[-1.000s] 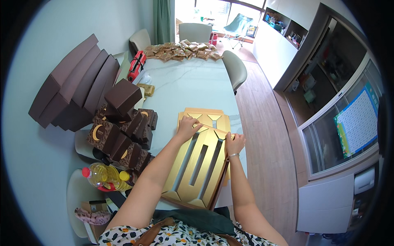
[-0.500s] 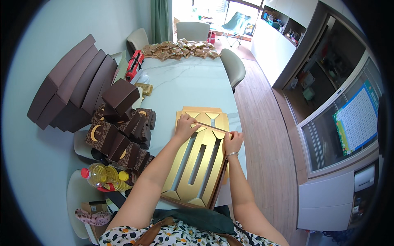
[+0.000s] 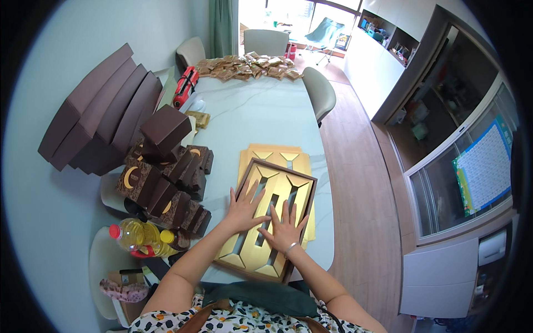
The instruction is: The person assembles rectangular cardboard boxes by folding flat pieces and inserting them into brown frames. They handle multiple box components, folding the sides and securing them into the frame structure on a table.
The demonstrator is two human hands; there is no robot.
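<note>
A shallow dark brown box [image 3: 305, 221] lies tilted on the table in front of me, its raised rim all around. Inside it sits a gold cardboard insert [image 3: 265, 186] with long slots and angled corner cuts. My left hand [image 3: 244, 213] rests on the insert's left half, fingers spread. On its right half lies my right hand [image 3: 283, 227], also flat with fingers apart, a bracelet at the wrist. Under the far end of the box, more gold cardboard [image 3: 272, 150] sticks out.
Small brown patterned boxes [image 3: 139, 180] are piled at the left beside larger dark brown boxes [image 3: 100, 111]. Oil bottles [image 3: 141, 236] stand at the near left. Many small wrapped packets [image 3: 250, 66] cover the table's far end, near a red item [image 3: 186, 86]. Chairs surround the white table [image 3: 261, 114].
Both hands have left the insert's far edge and come nearer, now spread flat on its middle. The box's far rim now shows around the insert.
</note>
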